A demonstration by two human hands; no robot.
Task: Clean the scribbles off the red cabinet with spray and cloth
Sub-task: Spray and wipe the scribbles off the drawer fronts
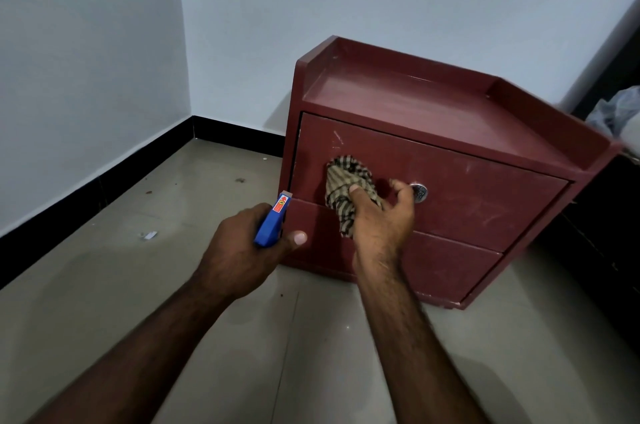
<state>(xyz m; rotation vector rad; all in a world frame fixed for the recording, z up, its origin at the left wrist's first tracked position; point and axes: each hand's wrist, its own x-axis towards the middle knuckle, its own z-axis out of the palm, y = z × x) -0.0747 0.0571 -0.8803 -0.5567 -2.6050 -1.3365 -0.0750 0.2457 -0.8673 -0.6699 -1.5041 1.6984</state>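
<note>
Red cabinet (450,111) sits on the floor (173,285) near the room corner, at 1 o'clock from the camera, turned so its front runs roughly from 10 to 4 o'clock in the frame. Right hand (377,219) holds the checked cloth (346,181), thumb pinching the bunched fabric, the other fingers spread loose toward the round lock (419,192). The cloth looks pressed against the upper drawer front (485,188), left of the lock. Left hand (239,243) is wrapped round the blue spray bottle (272,222), nozzle end pointing to about 1 o'clock, close by the cabinet's left front edge; can't tell whether a finger is on the trigger. The whitish scribbles (336,139) show on the same drawer front, just above the cloth at about 11 o'clock from it, near but not under it. Fainter marks (485,212) lie past the lock at 3 o'clock from the right hand, hard to read. Judgement: wiping step is under way, with marks left. The next stroke likely needs the cloth to go up toward 11 o'clock, a short move along the drawer face. The right hand is clearly the nearer one to the scribbles, while the left is lower and off the cabinet's left edge, better placed to spray than to wipe. Risk: loose cloth tail snagging at the drawer gap.
</note>
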